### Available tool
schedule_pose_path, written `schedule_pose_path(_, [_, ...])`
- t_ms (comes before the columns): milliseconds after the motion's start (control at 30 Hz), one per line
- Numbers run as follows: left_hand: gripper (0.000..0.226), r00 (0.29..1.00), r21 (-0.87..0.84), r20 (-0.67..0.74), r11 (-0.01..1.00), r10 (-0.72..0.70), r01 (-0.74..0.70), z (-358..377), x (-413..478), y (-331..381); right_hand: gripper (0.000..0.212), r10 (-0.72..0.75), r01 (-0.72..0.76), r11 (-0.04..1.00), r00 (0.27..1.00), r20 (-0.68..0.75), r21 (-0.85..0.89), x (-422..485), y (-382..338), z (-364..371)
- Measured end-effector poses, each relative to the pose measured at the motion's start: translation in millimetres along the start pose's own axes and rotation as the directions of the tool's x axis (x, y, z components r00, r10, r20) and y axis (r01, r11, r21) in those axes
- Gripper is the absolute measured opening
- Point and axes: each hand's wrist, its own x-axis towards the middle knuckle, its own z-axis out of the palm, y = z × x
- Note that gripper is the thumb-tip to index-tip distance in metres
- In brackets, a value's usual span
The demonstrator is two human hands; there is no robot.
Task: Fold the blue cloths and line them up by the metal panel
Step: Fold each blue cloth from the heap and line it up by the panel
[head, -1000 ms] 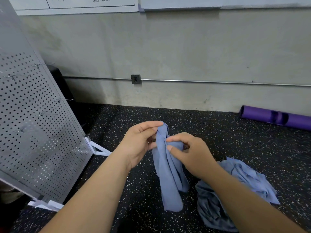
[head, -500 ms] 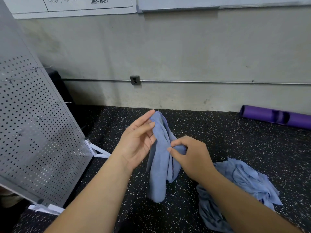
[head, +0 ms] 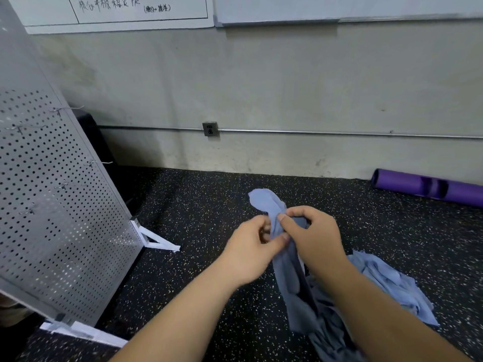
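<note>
speckled black rubber floor (head: 198,220) runs up to a pale, scuffed wall (head: 261,87), where a thin metal pipe (head: 339,132) passes through a small grey outlet box (head: 210,128) and a sheet with handwriting (head: 117,9) hangs at the top edge. on the left a perforated metal panel (head: 52,205) stands tilted on white feet (head: 156,240), with a few wire hooks set in its holes. a purple roll (head: 428,188) lies along the foot of the wall at far right. both hands are raised over the floor near the middle of the view, close together, with one blue cloth (head: 285,273) bunched between them. the left hand (head: 251,254) has its fingers (head: 257,222) curled and its thumb pressed onto the fabric. the right hand (head: 313,236) pinches the same bunch between thumb and forefinger just above. a rounded end of the cloth sticks up past the hands toward the wall, and the rest hangs down as a long twisted strip. its lower end overlaps a rumpled pile of blue cloths (head: 386,280) on the floor beneath the right forearm; whether they touch i cannot tell. that pile lies well apart from the panel.
</note>
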Motion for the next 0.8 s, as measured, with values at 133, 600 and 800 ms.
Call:
schedule_pose_path(133, [0.017, 0.989, -0.196, -0.129, 0.979, -0.079, 0.053, 3, 10, -12, 0.015, 0.008, -0.015, 0.997, 0.996, 0.09, 0.08, 2, -4, -9])
schedule_pose_path(600, [0.023, 0.851, -0.54, -0.318, 0.818, -0.418, 0.199, -40, 31, -25, 0.035, 0.124, -0.062, 0.985, 0.899, -0.419, 0.159, 34, 18, -47])
schedule_pose_path(800, [0.025, 0.919, 0.656, -0.376, 0.734, 0.115, 0.177, -63, 19, -33, 0.034, 0.132, -0.063, 0.981, 0.909, -0.395, 0.182, 42, 17, -62])
